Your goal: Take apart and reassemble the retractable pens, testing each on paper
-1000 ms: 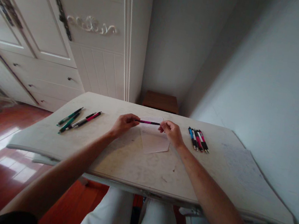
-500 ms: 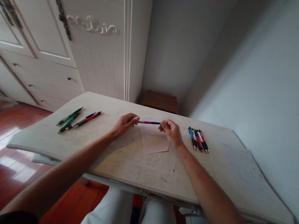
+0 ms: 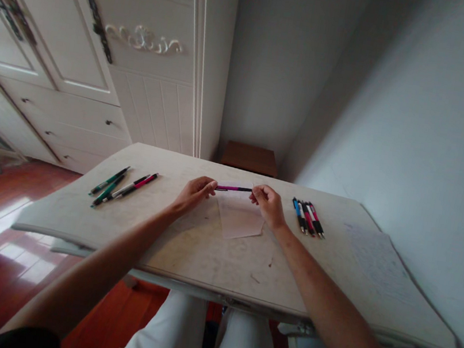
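A magenta and black pen (image 3: 233, 189) is stretched level between my two hands, above the far part of the table. My left hand (image 3: 196, 193) pinches its left end, and my right hand (image 3: 267, 204) pinches the black right end. Below the pen lies a sheet of pale paper (image 3: 242, 222), partly covered by my hands. To the left several pens (image 3: 108, 190), green, silver and pink with black, lie loosely together. On the right a tighter row of pens (image 3: 308, 218) in blue, white and pink rests on the table.
The white table (image 3: 210, 264) has worn marks and a scribbled patch (image 3: 376, 257) at its right. A white wardrobe (image 3: 148, 92) stands behind on the left, a grey wall (image 3: 434, 129) on the right. Beyond the far edge is a brown wooden piece (image 3: 250, 156).
The pen has turned about its length, so its clip now shows along the lower side near my left hand. Both hands have shifted very slightly to the right.
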Demonstrator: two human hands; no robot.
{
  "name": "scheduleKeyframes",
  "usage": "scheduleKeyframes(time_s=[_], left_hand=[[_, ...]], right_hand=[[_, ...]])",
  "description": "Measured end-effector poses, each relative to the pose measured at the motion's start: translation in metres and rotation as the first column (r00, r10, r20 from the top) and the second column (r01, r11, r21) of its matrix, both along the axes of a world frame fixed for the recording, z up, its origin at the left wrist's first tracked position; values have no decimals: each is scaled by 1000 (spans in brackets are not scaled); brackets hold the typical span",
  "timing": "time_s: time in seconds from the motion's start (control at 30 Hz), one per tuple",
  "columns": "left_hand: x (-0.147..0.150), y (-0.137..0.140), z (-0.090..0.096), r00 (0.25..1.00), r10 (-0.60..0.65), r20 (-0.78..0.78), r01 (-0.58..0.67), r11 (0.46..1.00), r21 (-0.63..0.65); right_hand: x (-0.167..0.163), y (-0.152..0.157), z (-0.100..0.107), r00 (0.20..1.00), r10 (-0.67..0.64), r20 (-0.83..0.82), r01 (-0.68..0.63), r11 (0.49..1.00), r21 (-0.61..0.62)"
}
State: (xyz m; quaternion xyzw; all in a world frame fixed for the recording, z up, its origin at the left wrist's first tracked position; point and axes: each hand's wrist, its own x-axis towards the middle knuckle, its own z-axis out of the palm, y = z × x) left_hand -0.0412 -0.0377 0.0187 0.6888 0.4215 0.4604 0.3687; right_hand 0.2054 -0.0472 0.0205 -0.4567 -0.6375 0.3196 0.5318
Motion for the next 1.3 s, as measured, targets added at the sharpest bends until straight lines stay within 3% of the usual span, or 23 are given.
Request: scheduleKeyframes(time_s=[0.1,0.37,0.57,0.73,1.0,1.3], left_hand=[[0,4,-5,998,-25,-50,25,1000,-2],[-1,5,-8,999,-25,46,24,999,32],[0,0,0,990,-24,-137,30,999,38],[1,3,-3,1000,-2,-8,2,999,33],[1,-1,-2,999,29,-31,-24,989,149],[2,-7,4,996,79,-32,-69,967,246]], right_hand=[[-1,-1,0,1000,-1,-2,1,1000,3],[0,-4,3,998,-23,55,24,1000,-14],[-1,-3,5,1000,-18,-10,18,1000,-15],[1,-3,3,997,-34,63,35,999,-20],[-1,-7,-2,959,-86,270,83,996,20],[-3,-8,1,962,-69,265,75,997,-13]])
